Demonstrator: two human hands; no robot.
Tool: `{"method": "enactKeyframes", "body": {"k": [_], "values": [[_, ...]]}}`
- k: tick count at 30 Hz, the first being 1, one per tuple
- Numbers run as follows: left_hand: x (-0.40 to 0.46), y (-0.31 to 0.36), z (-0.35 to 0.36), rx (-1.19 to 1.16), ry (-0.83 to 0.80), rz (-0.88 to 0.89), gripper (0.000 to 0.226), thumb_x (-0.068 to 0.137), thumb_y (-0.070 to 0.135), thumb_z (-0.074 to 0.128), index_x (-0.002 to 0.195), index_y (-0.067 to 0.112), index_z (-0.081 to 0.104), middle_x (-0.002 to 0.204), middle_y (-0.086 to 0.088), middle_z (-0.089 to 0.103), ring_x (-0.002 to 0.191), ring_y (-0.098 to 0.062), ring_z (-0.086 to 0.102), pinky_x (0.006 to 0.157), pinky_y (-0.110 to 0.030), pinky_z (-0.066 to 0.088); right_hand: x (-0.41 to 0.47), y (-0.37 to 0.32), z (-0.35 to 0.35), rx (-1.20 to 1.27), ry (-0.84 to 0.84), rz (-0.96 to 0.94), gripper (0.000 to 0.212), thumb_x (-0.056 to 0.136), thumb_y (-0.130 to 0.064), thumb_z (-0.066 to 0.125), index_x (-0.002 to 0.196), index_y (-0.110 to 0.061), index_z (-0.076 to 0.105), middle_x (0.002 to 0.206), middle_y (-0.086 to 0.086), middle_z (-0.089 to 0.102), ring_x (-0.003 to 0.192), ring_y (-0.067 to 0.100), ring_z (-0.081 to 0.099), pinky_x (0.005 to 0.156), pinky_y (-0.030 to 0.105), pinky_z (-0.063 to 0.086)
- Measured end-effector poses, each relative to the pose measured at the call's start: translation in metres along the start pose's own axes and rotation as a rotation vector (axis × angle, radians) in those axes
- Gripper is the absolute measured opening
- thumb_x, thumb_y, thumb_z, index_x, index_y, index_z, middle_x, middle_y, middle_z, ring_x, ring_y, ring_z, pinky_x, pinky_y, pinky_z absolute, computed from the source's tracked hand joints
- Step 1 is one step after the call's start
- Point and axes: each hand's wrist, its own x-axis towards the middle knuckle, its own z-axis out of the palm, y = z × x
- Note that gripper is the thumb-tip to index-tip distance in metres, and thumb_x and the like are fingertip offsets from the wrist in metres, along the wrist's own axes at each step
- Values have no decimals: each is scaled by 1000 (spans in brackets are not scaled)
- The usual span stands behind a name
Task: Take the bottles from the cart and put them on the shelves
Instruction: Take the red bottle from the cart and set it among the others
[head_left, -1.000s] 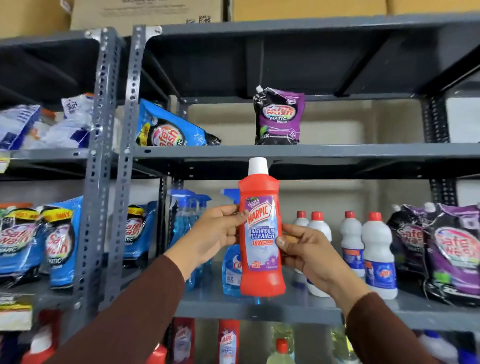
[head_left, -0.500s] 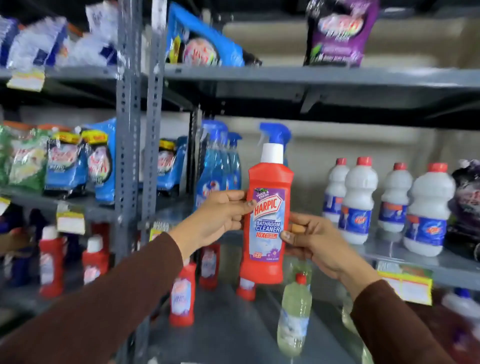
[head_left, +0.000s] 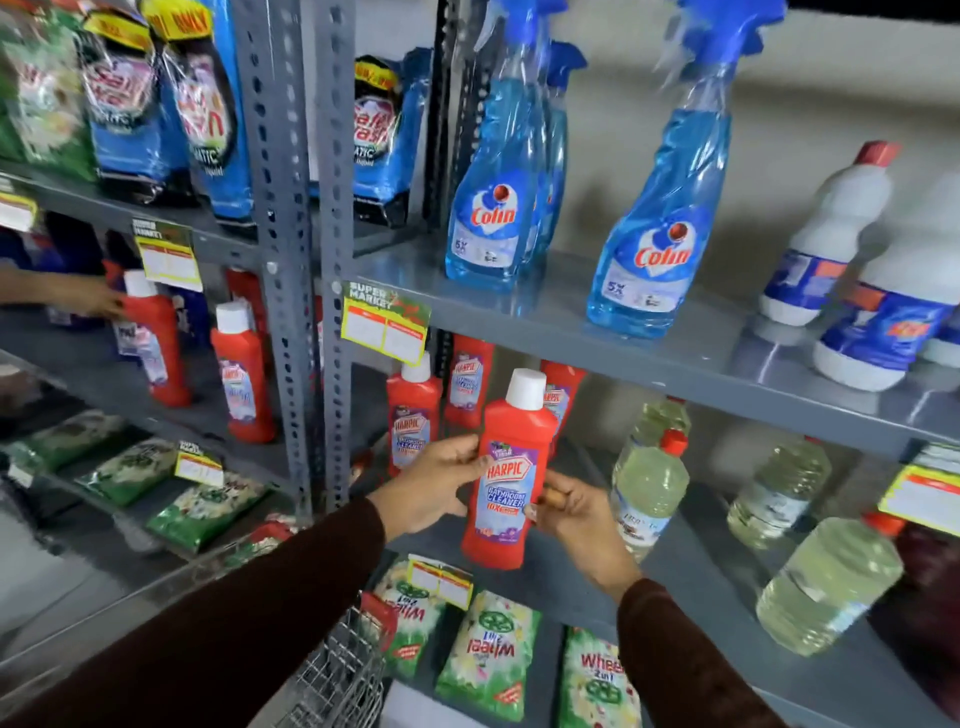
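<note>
Much of the scene is cut off or masked: the wire cart shows only a corner of mesh at the bottom edge, between the sleeves, and the back of the held red Harpic bottle is out of sight, as are the fingers wrapped behind it. The left hand curls round the bottle's left side with the thumb pressed on the label; the right hand pinches the lower right edge with its fingertips. The bottle is upright, white cap up, held in front of the lower shelf, whether touching it cannot be told. Behind it stand three more red bottles, the rear two partly hidden. Three pale yellow bottles stand to the right in clear view, a fourth half hidden. On the shelf above, two blue Colin sprayers are clear, with more blurred behind the left one. Another person's hand enters at the far left, touching a red bottle.
</note>
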Motion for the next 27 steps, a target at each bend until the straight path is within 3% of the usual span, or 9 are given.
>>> {"method": "enactKeyframes", "body": {"k": [5,8,11,15,17,19,21,23,27], "values": [[39,-17,0,60,35,-52,24,98,25,49,113,38,61,114,17,70,113,-11,61,91,-46,45,33,25,1,130,122,15,95,53,-41,93,126,8,57,117,20,70,104,26,68,90,38,57],[61,-38,-8,85,97,-55,26,98,24,49,113,41,61,115,14,70,116,-13,60,97,-48,43,48,45,2,155,200,32,89,48,-51,91,116,-1,64,108,18,73,102,31,66,94,42,55],[76,-66,-13,91,179,16,34,99,17,47,130,28,53,131,-3,63,120,-17,58,104,-42,45,53,60,4,30,273,8,58,75,-23,79,125,-1,60,125,25,65,116,37,61,104,52,46],[80,-110,-16,186,323,88,36,98,8,47,134,9,50,130,-5,57,101,9,62,95,-17,49,61,83,8,-94,292,-3,38,91,11,55,125,-5,61,120,6,72,110,12,66,96,28,53],[76,-141,-16,261,399,81,34,97,9,47,130,10,55,128,-2,59,106,4,60,104,-29,46,54,99,14,-197,307,50,40,94,10,51,118,-21,63,114,-10,74,109,4,65,101,30,52],[72,-162,-14,297,466,98,35,97,8,46,131,11,56,129,3,59,118,-7,55,111,-34,39,45,118,17,-330,282,79,36,97,-3,52,123,-27,59,123,-7,68,117,12,61,106,36,47],[75,-167,-11,332,515,127,38,97,8,47,133,14,55,130,9,56,122,-6,52,109,-25,36,43,129,17,-519,295,80,39,99,-12,52,136,-22,53,128,-8,61,120,15,59,97,22,43],[77,-169,-10,336,496,127,40,97,8,46,136,14,52,130,10,53,124,-5,48,109,-21,31,43,134,19,-545,315,67,46,98,-8,51,143,-15,45,126,-15,53,116,5,52,87,8,35],[79,-169,-8,300,396,85,50,92,6,43,142,14,43,138,9,47,137,-9,36,114,-18,14,39,139,18,-504,286,28,57,96,-3,53,146,-25,37,127,-26,47,108,-15,45,85,-11,28]]}}
